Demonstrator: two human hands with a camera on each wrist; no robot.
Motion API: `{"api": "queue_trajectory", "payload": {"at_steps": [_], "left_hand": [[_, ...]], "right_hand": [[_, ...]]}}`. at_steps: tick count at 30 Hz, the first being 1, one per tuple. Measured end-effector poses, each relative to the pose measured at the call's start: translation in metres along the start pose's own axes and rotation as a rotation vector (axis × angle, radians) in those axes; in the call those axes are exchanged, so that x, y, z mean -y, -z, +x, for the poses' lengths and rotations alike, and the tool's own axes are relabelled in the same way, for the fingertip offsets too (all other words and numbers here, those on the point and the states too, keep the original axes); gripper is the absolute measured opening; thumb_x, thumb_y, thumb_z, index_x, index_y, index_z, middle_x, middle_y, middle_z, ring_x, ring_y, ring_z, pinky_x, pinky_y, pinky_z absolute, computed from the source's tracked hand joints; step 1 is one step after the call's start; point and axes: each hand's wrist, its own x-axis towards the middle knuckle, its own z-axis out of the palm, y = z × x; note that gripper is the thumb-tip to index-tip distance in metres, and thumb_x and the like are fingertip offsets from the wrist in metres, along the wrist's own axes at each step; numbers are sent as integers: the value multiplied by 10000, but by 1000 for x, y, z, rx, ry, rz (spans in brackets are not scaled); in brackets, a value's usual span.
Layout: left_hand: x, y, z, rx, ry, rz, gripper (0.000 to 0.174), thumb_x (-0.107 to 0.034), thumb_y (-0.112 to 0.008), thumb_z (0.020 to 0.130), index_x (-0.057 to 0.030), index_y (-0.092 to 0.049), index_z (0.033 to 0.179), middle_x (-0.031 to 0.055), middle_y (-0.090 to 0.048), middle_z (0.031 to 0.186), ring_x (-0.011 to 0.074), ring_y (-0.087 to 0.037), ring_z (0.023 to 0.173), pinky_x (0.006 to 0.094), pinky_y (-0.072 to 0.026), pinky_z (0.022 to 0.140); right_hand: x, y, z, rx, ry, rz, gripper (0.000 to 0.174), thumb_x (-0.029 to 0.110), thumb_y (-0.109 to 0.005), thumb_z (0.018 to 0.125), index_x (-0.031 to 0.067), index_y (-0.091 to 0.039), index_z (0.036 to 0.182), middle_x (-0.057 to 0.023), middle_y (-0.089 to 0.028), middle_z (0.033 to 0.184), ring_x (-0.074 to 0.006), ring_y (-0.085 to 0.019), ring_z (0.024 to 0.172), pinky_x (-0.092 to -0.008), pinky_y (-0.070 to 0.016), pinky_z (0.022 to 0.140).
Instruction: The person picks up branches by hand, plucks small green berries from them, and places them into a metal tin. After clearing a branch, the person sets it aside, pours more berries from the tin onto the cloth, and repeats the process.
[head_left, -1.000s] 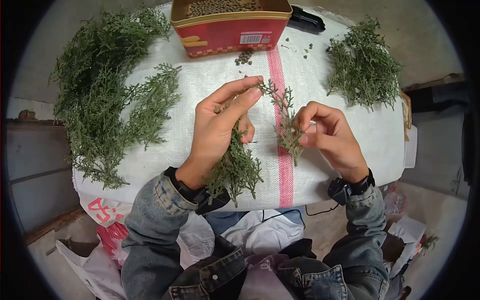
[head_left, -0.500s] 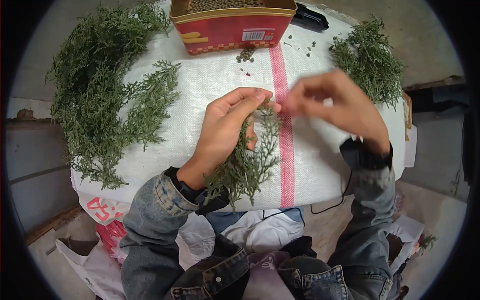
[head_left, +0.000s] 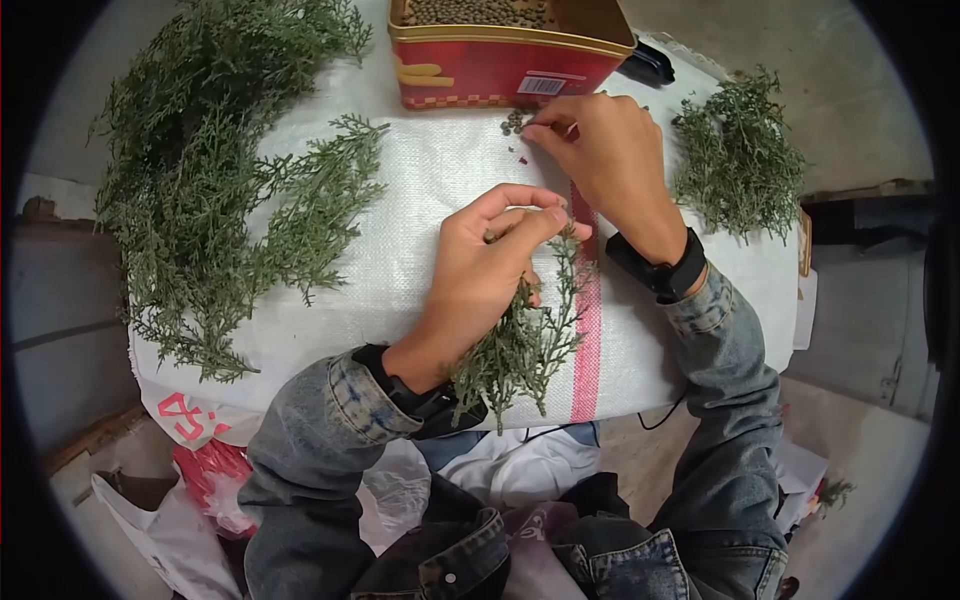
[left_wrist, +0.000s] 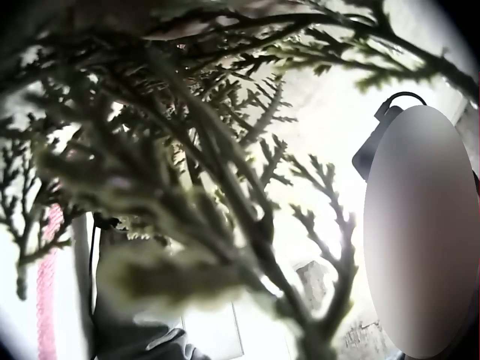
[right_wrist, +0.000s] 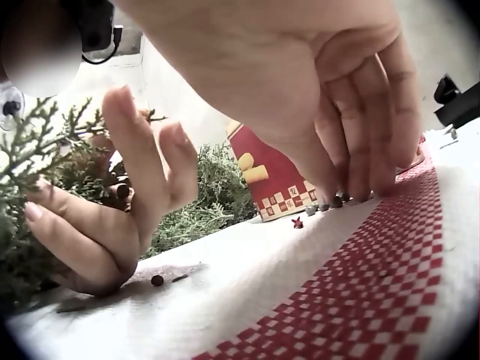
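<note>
My left hand (head_left: 490,260) grips a bunch of evergreen sprigs (head_left: 515,350) that hang below its palm over the white woven sack cloth (head_left: 420,150). In the left wrist view, blurred scaly twigs (left_wrist: 255,217) fill much of the picture. My right hand (head_left: 615,150) reaches forward past the left, thumb and fingers bent down together at a little pile of small round seeds (head_left: 512,122) before the red tin. The right wrist view shows those fingertips right at the seeds (right_wrist: 337,201); I cannot tell whether they pinch one.
The red tin (head_left: 480,75), holding many seeds, stands at the back, with a black object (head_left: 648,65) beside it. A large heap of sprigs (head_left: 200,200) lies left, a smaller heap (head_left: 740,150) right. Plastic bags (head_left: 215,480) sit below the front edge.
My right hand has left the sprig beside my left hand and moved forward to the seeds by the tin. The sprig it touched now hangs from my left fingertips.
</note>
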Motion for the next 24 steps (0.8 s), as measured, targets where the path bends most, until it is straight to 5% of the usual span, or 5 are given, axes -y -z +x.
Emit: {"api": "queue_trajectory", "payload": {"at_steps": [8,12,15,19,24], "left_hand": [[-2,-1,1,3,-5,-56,144,-142,-551,975,-16,-589,1034,153,-690,999,55,-472,527,225,-444,489],[-4,0,-2,-31,-11,-36,139,-136,-545,976,-16,-587,1033,139,-680,969,60,-477,533,228,-445,492],[-3,-4,-3,-52,0,19,141,-137,-543,976,-14,-581,1033,132,-673,945,64,-481,531,232,-446,490],[-3,-4,-4,-82,43,4,150,-140,-608,947,-2,-625,1002,82,-704,871,47,-559,582,190,-461,498],[0,-6,-6,-90,-11,21,115,-99,-626,935,1,-623,992,75,-695,838,36,-562,596,176,-454,489]], "right_hand": [[-12,6,-5,34,58,38,136,173,-738,803,51,-748,863,-102,-714,739,-221,-685,630,-333,-524,600],[-18,28,-33,84,24,593,135,120,-704,842,-13,-721,860,-90,-722,779,-179,-693,658,-303,-540,607],[-18,49,-60,290,-396,1234,132,58,-665,871,-65,-681,915,-113,-710,842,-167,-699,745,-283,-572,685],[-14,36,-74,238,-387,1480,126,-26,-649,864,-82,-640,976,-146,-698,881,-186,-699,784,-283,-586,762],[-10,26,-81,203,-329,1423,164,-103,-641,838,-85,-624,999,-158,-681,948,-194,-693,833,-295,-589,796]]}}
